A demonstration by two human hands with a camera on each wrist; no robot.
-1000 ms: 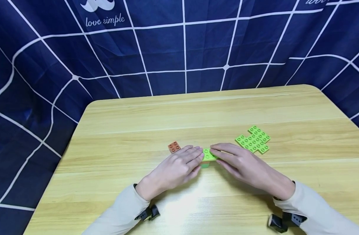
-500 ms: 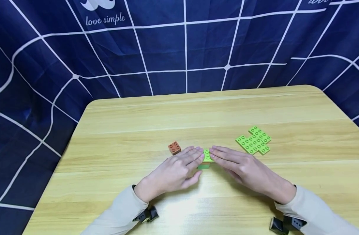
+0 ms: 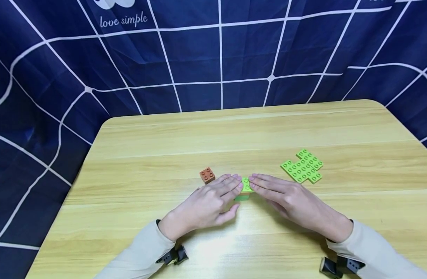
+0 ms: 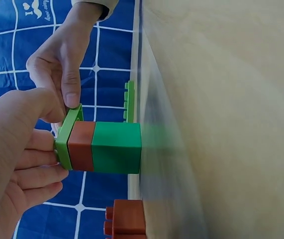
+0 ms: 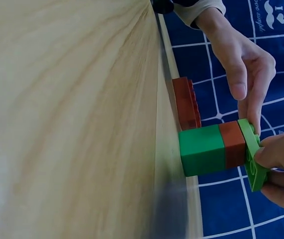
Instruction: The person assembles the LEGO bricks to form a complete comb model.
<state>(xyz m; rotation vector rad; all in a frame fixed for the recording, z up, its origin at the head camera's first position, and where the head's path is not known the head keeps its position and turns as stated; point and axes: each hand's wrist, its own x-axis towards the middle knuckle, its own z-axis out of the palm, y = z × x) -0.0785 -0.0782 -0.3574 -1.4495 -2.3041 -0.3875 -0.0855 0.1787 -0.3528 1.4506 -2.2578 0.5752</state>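
A small upright stack stands on the table: a green block (image 4: 117, 148) at the bottom, a reddish-brown block (image 4: 82, 146) on it, and a thin lime-green studded plate (image 3: 246, 185) across the top. The plate reaches out past the blocks on the right hand's side. My left hand (image 3: 210, 201) lays its straight fingers on the plate's left part, thumb held away from the stack. From the other side my right hand (image 3: 293, 199) rests extended fingers on the plate's right part. Its thumb (image 5: 266, 155) is at the plate's edge. Fingers cover most of the studs.
A loose reddish-brown brick (image 3: 207, 175) with studs up lies just beyond my left hand. Several lime-green plates (image 3: 301, 167) lie together flat to the right. The wooden table (image 3: 157, 139) ends at a dark blue checked cloth (image 3: 192, 62) behind.
My right fingers have slid slightly left over the plate, so less of it shows. My left thumb has moved down, away from the stack. Both hands have stayed nearly still over the last half second.
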